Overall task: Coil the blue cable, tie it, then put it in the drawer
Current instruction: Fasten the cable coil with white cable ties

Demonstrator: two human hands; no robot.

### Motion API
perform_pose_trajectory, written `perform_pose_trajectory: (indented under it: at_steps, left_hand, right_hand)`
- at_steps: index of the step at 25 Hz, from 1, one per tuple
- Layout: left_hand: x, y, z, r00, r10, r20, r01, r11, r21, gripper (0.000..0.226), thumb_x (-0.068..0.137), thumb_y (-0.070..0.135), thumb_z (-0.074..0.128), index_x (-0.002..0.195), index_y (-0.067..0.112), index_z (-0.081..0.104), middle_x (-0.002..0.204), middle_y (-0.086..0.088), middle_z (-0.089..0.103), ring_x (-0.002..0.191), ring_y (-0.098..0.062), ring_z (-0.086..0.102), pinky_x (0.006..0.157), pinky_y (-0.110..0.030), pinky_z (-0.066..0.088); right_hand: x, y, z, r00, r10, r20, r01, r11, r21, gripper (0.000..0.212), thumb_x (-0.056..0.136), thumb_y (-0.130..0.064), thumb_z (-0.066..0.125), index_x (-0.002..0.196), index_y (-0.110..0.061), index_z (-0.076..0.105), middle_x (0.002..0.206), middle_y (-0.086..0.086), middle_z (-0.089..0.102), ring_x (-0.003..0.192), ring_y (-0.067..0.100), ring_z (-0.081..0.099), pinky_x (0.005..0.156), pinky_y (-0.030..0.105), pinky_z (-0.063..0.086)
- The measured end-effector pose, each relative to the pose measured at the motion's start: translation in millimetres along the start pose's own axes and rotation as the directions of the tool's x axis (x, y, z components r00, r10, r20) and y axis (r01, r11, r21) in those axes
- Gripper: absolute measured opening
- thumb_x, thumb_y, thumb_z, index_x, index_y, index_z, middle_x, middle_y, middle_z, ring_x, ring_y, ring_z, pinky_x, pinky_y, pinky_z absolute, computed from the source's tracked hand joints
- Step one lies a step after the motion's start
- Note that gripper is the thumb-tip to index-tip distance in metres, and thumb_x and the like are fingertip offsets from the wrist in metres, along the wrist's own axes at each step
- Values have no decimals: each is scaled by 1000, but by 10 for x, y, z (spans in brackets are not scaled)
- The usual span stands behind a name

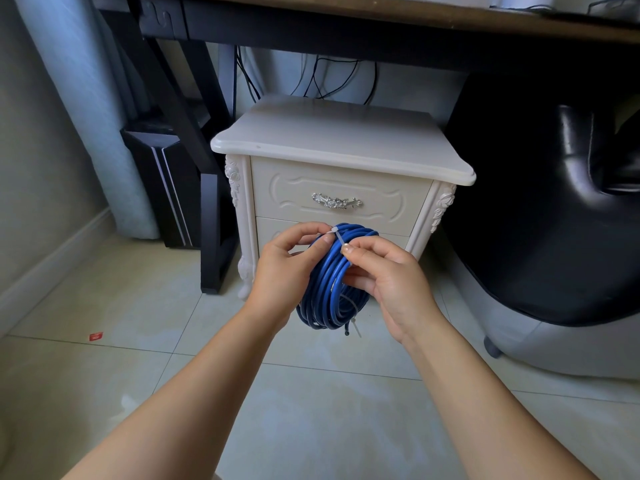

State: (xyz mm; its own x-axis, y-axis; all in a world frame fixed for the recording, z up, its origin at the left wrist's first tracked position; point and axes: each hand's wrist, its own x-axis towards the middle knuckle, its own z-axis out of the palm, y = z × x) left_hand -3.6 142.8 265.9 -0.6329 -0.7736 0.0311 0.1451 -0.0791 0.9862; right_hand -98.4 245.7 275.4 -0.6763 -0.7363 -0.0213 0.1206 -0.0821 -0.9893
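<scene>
The blue cable [329,289] is wound into a coil and held upright in the air in front of the white nightstand [339,143]. A white zip tie [339,238] wraps over the top of the coil. My left hand [287,265] pinches the tie's head at the coil's upper left. My right hand [388,275] pinches the tie's strap on the right, its other fingers behind the coil. A second white tie [355,322] hangs near the coil's bottom. The top drawer [294,192] with its silver handle [336,201] is closed.
A dark desk [311,26] stands over the nightstand, with black cables [332,77] hanging behind. A black chair [554,202] sits at the right, a black desk leg [211,230] at the left. A small red scrap [96,336] lies on the tiled floor.
</scene>
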Motion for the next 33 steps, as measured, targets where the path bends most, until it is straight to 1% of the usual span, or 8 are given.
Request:
perform_pose_trajectory:
  at_steps: [8,12,15,19,22,25,28,33]
  left_hand:
    - [3,2,-6,997,53,56,-56,997,47,8,91,17,68,95,19,74,100,-1,71,79,-9,71,64,-20,54]
    - [-7,-54,-13,981,161,110,-184,952,246,22,89,19,68,102,36,71,116,6,62,100,3,63,84,-11,47]
    - [-53,-140,40,953,226,204,-295,851,435,45,79,23,78,118,37,64,118,13,52,108,8,54,87,-5,41]
    - [-61,-196,120,928,371,40,-343,806,482,38,78,28,79,113,40,68,112,12,56,105,6,56,85,-7,43]
    - [-36,-159,78,917,395,53,-377,818,435,37,77,26,81,108,43,69,110,10,61,105,0,59,92,-16,46]
    - [-40,-160,63,927,353,126,-371,818,440,43,77,24,82,104,52,65,110,10,62,103,0,60,92,-20,48]
    - [-27,-201,77,934,331,137,-354,797,488,38,77,25,81,107,44,69,110,10,62,102,1,60,90,-19,47]
    - [4,-193,46,951,285,117,-307,834,459,35,78,27,80,110,38,71,107,10,63,98,2,60,85,-10,45]
  right_hand:
    - [1,8,8,1000,10,-7,-10,1000,10,11,90,-8,65,81,-11,71,85,6,74,83,21,72,83,36,59]
    - [13,-14,-10,999,19,-39,-18,999,38,7,90,-9,65,85,-8,70,84,9,73,78,20,71,74,30,58]
    - [20,2,3,996,30,-87,-27,999,31,5,89,-10,68,86,-9,72,83,11,72,74,19,69,69,28,57]
    - [-13,-48,8,999,19,-51,-19,1000,6,8,89,-12,69,93,-6,73,89,16,75,82,23,74,76,34,61]
    - [24,-140,-80,991,-90,-96,62,963,-264,6,93,-23,65,90,-23,69,73,2,72,69,16,71,68,32,60]
    - [88,-131,-105,941,-329,-75,221,770,-598,8,91,-35,65,89,-43,67,81,-8,58,75,-1,57,73,16,48]
    - [112,-67,-67,941,-336,41,296,756,-584,19,90,-28,67,92,-47,69,102,-11,56,102,3,56,87,18,44]
    - [93,-34,-52,938,-345,25,316,826,-467,16,89,-15,68,87,-31,74,103,-10,65,90,-6,60,76,8,42]
